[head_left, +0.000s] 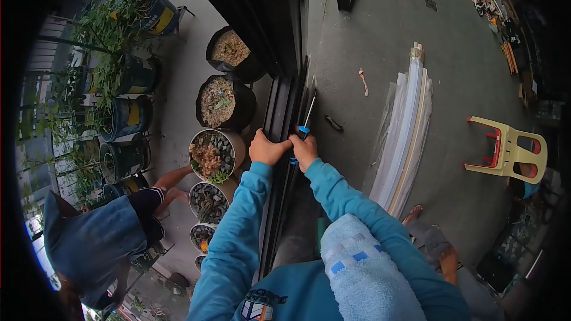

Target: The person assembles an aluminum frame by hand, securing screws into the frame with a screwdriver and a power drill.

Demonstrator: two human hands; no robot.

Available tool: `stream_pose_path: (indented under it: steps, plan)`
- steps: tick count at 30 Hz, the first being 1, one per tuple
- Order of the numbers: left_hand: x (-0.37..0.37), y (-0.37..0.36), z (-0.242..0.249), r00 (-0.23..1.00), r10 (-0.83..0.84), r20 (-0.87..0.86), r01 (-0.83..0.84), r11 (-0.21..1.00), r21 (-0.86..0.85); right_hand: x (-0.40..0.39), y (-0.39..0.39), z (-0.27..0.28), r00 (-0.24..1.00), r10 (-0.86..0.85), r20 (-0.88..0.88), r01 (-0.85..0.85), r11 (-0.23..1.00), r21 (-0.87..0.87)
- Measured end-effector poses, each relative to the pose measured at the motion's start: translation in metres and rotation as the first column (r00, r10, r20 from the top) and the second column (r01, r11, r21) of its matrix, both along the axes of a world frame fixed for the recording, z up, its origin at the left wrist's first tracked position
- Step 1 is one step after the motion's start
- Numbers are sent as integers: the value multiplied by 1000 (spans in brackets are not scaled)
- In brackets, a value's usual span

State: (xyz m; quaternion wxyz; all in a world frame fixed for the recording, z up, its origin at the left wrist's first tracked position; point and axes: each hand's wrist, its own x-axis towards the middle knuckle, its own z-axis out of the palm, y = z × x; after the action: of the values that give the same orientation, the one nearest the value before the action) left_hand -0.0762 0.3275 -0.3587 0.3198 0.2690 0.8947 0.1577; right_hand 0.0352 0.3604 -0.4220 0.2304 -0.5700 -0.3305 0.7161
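My right hand (305,152) is closed round the blue-and-black handle of a screwdriver (304,129), whose thin metal shaft points forward beside the black metal frame. My left hand (267,148) grips the left edge of that black frame (276,107), its fingers wrapped over the side and its thumb reaching across toward my right hand. The thumb and my right hand meet or nearly touch over the rail. Part of the screwdriver's handle is hidden under my right fingers. A light blue towel (363,261) hangs over my front, between my sleeves.
Left of the frame stand round pots with succulents and stones (212,156) and black grow bags (225,102). A person in blue (107,232) bends beyond them. On the right lie wrapped long strips (404,125), a dark tool (334,123) and a yellow chair (511,151); another person sits nearby.
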Motion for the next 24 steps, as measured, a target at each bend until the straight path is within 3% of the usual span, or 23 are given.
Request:
stream_pose_path:
  steps: [3, 6, 9, 11, 14, 17, 19, 20, 22, 23, 24]
  plan:
    - [-1, 5, 4, 999, -47, -1, 47, 998, -53, 1, 4, -1, 995, -89, -53, 85, 994, -74]
    - [-1, 3, 2, 1000, -17, 6, 17, 999, -37, 2, 5, -9, 991, -19, -133, 10, 997, -70]
    - [-1, 5, 0, 997, -47, -54, 46, 998, -31, -1, 6, -5, 979, -170, -108, 151, 975, -165]
    - [0, 7, 4, 997, -68, -42, 65, 997, -50, 5, 11, 2, 982, -86, -169, 58, 985, -162]
    - [-5, 9, 2, 996, -90, 10, 90, 993, -71, 9, 19, -7, 992, 48, -117, -70, 979, -190]
    - [-14, 3, -8, 989, -148, 29, 150, 987, -63, 13, 28, 12, 988, -7, -151, -33, 965, -260]
    - [-24, 2, -7, 923, -62, 380, 44, 998, 54, 13, 36, 8, 989, -47, -143, 14, 974, -225]
    - [-30, 5, -10, 923, -67, 378, 48, 997, 59, 11, 37, 4, 987, -86, -133, 57, 977, -206]
    - [-41, 23, -9, 970, -58, 238, -39, 922, 385, 4, 50, -2, 976, -122, -180, 95, 984, -152]
    - [-42, 44, 26, 942, -65, 328, -121, 848, 516, 0, 59, -5, 962, -155, -226, 136, 986, -100]
    - [-44, 65, 47, 946, -96, 310, -145, 730, 668, -6, 65, -1, 971, -164, -174, 154, 985, -73]
